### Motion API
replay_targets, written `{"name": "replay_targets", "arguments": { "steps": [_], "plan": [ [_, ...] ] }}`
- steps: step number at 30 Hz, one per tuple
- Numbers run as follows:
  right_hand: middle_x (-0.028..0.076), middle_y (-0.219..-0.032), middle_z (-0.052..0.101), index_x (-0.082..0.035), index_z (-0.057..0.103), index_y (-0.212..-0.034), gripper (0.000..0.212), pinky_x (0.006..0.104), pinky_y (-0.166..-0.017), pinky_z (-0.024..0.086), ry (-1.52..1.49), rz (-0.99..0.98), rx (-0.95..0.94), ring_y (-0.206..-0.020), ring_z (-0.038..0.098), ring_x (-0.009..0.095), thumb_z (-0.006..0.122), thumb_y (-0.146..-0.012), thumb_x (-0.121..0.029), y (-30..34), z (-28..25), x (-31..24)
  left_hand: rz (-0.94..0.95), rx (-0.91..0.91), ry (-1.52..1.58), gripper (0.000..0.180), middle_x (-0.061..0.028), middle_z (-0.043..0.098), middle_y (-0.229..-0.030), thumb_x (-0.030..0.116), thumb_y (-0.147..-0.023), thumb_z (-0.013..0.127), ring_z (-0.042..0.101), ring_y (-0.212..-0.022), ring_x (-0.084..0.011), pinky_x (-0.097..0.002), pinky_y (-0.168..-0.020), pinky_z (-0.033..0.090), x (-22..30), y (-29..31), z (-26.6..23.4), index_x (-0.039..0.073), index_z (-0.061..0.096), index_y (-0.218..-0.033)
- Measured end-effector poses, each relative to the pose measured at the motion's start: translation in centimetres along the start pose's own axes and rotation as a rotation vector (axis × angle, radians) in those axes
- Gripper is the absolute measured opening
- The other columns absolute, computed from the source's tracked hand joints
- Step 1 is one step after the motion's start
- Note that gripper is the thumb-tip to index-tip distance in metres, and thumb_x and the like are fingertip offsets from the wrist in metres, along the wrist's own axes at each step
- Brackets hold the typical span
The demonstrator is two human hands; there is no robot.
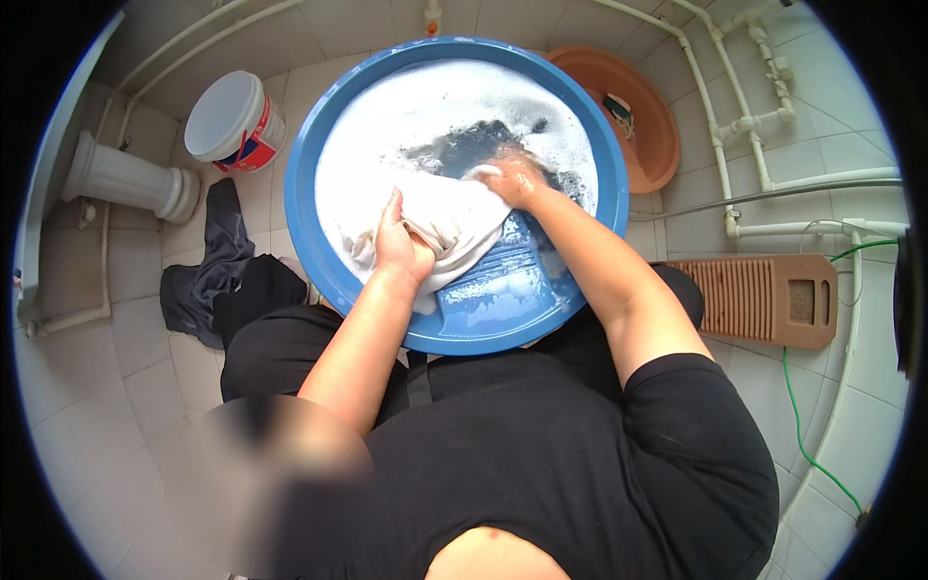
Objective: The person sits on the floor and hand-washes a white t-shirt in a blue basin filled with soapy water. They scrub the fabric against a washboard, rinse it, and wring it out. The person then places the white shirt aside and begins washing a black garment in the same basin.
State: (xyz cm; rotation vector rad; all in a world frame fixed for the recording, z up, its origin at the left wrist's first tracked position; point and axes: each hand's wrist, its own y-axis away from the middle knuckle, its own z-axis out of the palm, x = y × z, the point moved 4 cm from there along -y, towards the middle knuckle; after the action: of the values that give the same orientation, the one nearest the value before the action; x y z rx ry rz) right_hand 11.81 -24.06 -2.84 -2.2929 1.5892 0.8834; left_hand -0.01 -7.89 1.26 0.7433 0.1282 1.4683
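Observation:
A big blue washtub [307,208] full of white suds and dark water stands in front of me, over my lap. Its near side has a built-in ridged washboard [498,290], wet and partly covered by cloth. My left hand [402,249] grips the near left part of a soaked white cloth [454,215], thumb pointing up. On the far right side of the cloth, my right hand [515,178] is closed on it at the water's surface, with suds on the fingers. The cloth is bunched between both hands, and some of its left part lies in the foam.
A lidded white bucket [228,118] stands at the far left, near a white pedestal [130,182]. Dark clothing [208,275] lies on the tiles to the left. Behind the tub's right side is an orange basin [657,126]; a brown washboard [744,298] lies on the right, near pipes [744,126] and a green hose [800,430].

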Motion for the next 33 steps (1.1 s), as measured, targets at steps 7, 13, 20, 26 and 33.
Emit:
{"name": "replay_targets", "arguments": {
  "steps": [7,13,20,26,33],
  "plan": [
    [0.009,-0.097,0.060,-0.003,0.058,-0.099,0.027,0.0295,-0.086,0.042,-0.770,-0.138,0.320,-0.094,0.056,0.021,0.061,-0.077,-0.018,4.5,1.1,-9.6,0.023,-0.058,-0.042,0.049,-0.0129,0.051,-0.119,0.041,-0.092,0.038,0.048,-0.112,-0.0262,-0.0398,-0.098,0.037,-0.1,0.1,1.5,0.001,0.044,-0.119],
    [0.010,-0.081,0.056,-0.007,0.054,-0.076,0.021,0.0355,-0.066,0.045,-0.470,-0.730,0.268,-0.076,0.055,0.029,0.064,-0.063,-0.020,11.2,-1.3,-18.0,-0.177,-0.188,-0.153,0.046,-0.0122,0.059,-0.094,0.046,-0.087,0.044,0.056,-0.086,-0.0239,-0.0357,-0.078,0.047,0.0,0.2,0.0,0.004,0.054,-0.102],
    [0.012,-0.058,0.052,-0.009,0.053,-0.054,0.020,0.0373,-0.049,0.042,-0.362,-0.333,0.463,-0.054,0.052,0.031,0.062,-0.065,-0.023,6.1,-0.6,-11.9,-0.154,-0.007,-0.199,0.034,-0.0115,0.059,-0.095,0.033,-0.089,0.041,0.058,-0.085,-0.0220,-0.0357,-0.073,0.050,-1.6,1.5,1.3,0.004,0.054,-0.102],
    [0.009,-0.062,0.056,-0.010,0.055,-0.058,0.018,0.0385,-0.058,0.045,-0.180,-0.851,0.330,-0.058,0.055,0.027,0.063,-0.066,-0.024,11.3,-0.8,-18.5,-0.397,-0.342,0.047,0.038,-0.0109,0.058,-0.102,0.036,-0.089,0.037,0.058,-0.090,-0.0242,-0.0386,-0.076,0.049,-1.5,-1.9,-4.6,0.005,0.054,-0.103],
    [0.013,-0.086,0.062,-0.007,0.064,-0.082,0.033,0.0401,-0.077,0.046,-0.059,0.264,0.160,-0.082,0.058,0.032,0.055,-0.081,-0.038,1.0,-2.4,-6.4,-0.170,-0.129,-0.143,0.052,-0.0163,0.047,-0.125,0.036,-0.090,0.031,0.046,-0.116,-0.0306,-0.0437,-0.099,0.037,-1.9,-0.4,-0.9,-0.001,0.040,-0.125]
  ]
}}
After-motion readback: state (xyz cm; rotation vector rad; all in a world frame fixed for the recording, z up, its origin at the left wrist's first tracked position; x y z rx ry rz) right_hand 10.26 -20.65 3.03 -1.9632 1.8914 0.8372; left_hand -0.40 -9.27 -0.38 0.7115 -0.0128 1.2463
